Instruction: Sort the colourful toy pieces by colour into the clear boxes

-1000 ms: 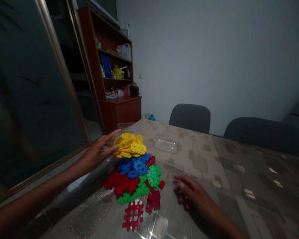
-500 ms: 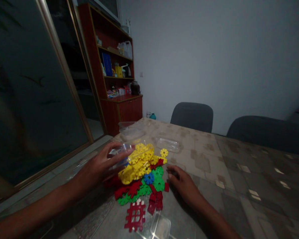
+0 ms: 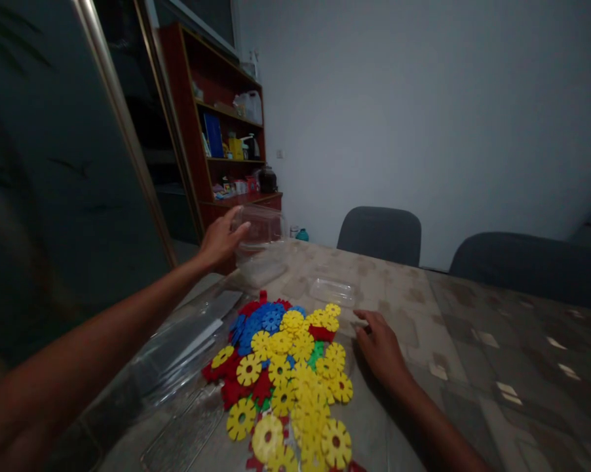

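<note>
My left hand (image 3: 224,237) grips a clear plastic container (image 3: 265,226) by its near side, above another clear container (image 3: 261,267) at the table's far left corner. Yellow notched plastic discs (image 3: 280,370) lie spread over a mixed pile in front of me. Blue discs (image 3: 270,320) show at the pile's back left. Red pieces (image 3: 231,387) and some green ones (image 3: 316,354) stick out from beneath the yellow. Just right of the pile, my right hand (image 3: 381,347) rests on the table with fingers slightly bent and apart, holding nothing.
A shallow clear tray (image 3: 332,290) sits behind the pile. Clear plastic bags or sheets (image 3: 192,344) lie to the left. Two grey chairs (image 3: 379,236) stand along the table's far side. A wooden shelf unit (image 3: 227,124) is at the back left.
The left hand has lifted the clear container away from the pile, up and back. Yellow discs that were heaped together have spread toward me, covering red and green pieces. The right hand shifted slightly right.
</note>
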Motion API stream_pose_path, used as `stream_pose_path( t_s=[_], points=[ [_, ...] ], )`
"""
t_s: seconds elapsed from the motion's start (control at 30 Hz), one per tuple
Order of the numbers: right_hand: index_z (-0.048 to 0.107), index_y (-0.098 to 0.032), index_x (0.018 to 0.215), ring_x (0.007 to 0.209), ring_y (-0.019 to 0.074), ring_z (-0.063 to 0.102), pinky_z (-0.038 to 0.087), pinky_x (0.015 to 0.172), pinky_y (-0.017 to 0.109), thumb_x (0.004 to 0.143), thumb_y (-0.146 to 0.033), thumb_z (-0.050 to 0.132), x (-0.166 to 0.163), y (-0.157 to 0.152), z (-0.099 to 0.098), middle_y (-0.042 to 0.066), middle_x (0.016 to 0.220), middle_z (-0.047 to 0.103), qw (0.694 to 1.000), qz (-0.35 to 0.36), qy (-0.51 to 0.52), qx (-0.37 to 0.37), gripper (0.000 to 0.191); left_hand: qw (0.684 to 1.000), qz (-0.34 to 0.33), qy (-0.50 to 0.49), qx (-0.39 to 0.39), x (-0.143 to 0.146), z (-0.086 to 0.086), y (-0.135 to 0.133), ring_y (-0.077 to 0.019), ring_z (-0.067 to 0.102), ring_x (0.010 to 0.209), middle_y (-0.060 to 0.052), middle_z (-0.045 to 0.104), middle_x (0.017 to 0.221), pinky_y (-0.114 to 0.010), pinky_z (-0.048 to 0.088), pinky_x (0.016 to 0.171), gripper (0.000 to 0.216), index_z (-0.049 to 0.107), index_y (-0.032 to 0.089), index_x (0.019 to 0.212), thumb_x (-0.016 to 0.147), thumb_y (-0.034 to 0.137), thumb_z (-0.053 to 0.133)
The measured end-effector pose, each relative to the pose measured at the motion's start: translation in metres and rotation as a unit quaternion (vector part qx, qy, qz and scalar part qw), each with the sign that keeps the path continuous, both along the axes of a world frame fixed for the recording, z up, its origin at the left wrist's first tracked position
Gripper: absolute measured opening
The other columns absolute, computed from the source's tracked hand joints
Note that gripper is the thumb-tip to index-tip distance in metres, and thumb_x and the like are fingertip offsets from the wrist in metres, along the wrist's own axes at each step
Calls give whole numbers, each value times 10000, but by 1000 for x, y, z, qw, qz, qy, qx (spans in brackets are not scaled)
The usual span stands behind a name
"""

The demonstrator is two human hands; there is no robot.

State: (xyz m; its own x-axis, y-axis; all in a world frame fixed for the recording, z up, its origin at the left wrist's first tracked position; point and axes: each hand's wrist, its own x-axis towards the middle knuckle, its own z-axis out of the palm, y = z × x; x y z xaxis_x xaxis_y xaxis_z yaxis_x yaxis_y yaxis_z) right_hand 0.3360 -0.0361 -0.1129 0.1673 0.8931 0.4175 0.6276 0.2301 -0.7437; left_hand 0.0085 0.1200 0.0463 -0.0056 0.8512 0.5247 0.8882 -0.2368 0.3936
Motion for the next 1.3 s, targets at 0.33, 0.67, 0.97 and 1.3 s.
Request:
stream_pose_path(
  t_s=[0.33,0.67,0.97,1.3],
  points=[
    [617,-201,1279,1156,269,601,459,1050,436,818,-127,484,21,48,7,125,1357,560,993,-3,-113,44,486,985,105,68,-121,5,3,66,-352,666,1105,-159,711,1222,-365,508,856,527,667,183,1237,911,579,548],
    [601,-205,1287,1184,278,585,455,1024,529,958,-369,630,3,63,3,104,1342,594,989,51,-136,29,368,978,114,102,-142,0,-6,60,-394,647,1122,-178,709,1207,-421,529,825,556,677,184,1188,930,621,450],
    [623,-217,1311,1131,252,608,463,1039,437,869,-216,492,24,41,8,112,1311,607,992,28,-114,44,461,995,-3,98,34,14,2,13,-281,417,1401,-153,475,1514,-392,325,1164,515,511,101,1391,919,307,479],
    [672,-222,1116,928,343,694,514,819,506,866,-445,482,211,-165,6,204,1195,679,963,-214,-161,-38,386,885,-465,8,0,61,-64,-160,-305,532,1321,1,588,1432,-510,413,1130,344,673,379,1255,976,255,513]
  ],
)
